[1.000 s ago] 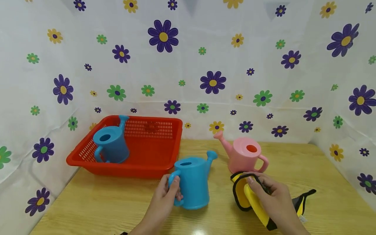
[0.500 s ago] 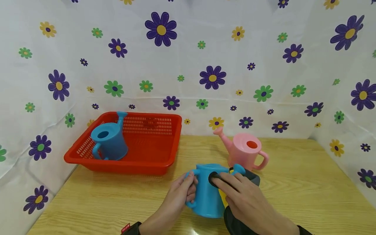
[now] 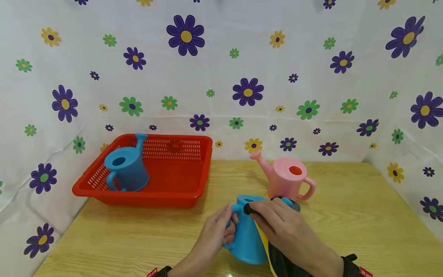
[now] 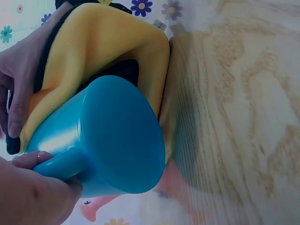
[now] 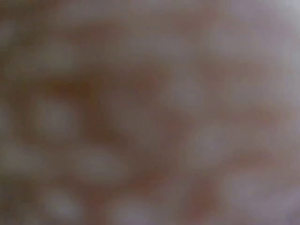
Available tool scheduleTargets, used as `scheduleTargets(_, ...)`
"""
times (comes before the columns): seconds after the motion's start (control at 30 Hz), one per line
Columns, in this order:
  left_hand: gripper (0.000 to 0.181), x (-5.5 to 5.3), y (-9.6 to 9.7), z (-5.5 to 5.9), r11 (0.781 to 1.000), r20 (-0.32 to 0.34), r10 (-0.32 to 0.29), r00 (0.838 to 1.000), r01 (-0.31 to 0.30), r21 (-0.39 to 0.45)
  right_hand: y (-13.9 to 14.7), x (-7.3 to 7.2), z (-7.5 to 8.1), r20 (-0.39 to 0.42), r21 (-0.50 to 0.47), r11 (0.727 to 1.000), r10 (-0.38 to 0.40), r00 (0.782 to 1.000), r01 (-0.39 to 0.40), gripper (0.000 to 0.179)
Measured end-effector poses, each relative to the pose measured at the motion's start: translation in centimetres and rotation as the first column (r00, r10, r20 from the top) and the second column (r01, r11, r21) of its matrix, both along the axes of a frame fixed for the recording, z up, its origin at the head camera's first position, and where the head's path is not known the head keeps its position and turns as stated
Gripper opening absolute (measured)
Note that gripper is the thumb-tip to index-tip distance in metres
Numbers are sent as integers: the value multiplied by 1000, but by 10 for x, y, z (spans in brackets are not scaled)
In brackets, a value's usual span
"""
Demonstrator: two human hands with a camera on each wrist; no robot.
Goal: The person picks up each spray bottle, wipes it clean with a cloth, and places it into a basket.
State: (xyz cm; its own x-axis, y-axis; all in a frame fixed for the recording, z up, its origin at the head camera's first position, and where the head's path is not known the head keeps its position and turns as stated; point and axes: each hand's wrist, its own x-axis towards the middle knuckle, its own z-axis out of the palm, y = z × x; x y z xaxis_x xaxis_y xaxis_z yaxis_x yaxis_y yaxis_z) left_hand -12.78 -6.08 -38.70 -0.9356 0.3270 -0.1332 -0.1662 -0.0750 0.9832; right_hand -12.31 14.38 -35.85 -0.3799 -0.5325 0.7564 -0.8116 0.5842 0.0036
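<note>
A blue watering can (image 3: 246, 244) tilts over the wooden table, its handle gripped by my left hand (image 3: 216, 232). My right hand (image 3: 292, 232) holds a yellow cloth with black edging (image 3: 264, 240) against the can's upper side, by the spout. The hand and cloth mostly hide the spout. In the left wrist view, the can's round base (image 4: 123, 136) faces the camera, and the cloth (image 4: 110, 35) drapes around its far side. The right wrist view is only a blur.
A red plastic basket (image 3: 149, 199) stands at the back left, with another blue watering can (image 3: 129, 175) upright in it. Just behind my right hand is a pink watering can (image 3: 284, 181). A flowered white curtain (image 3: 214, 57) encloses the back and sides of the table.
My right hand has brought the cloth from the right onto the blue can. My left hand has moved the can rightward and tipped it. The other cans and the basket have stayed put.
</note>
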Motion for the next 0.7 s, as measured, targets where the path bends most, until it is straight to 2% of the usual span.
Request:
scheduleTargets(0.17, 41, -1, 0, -2, 1000, 19, 1, 1000, -1, -9, -1, -1, 0, -1, -25, 1000, -5, 1000, 5, 38)
scheduleTargets(0.37, 43, 0, 1, -5, 1000, 31, 4, 1000, -5, 5, 0, 2, -3, 18, 83, 996, -44, 999, 42, 41)
scheduleTargets(0.5, 44, 0, 1, -4, 1000, 31, -1, 1000, 1, 6, 0, 4, -2, 50, 112, 993, -53, 997, 47, 37)
scheduleTargets(0.7, 44, -2, 3, -4, 1000, 9, 17, 1000, -17, -2, -1, 6, -5, 69, 159, 987, 2, 998, -13, 29)
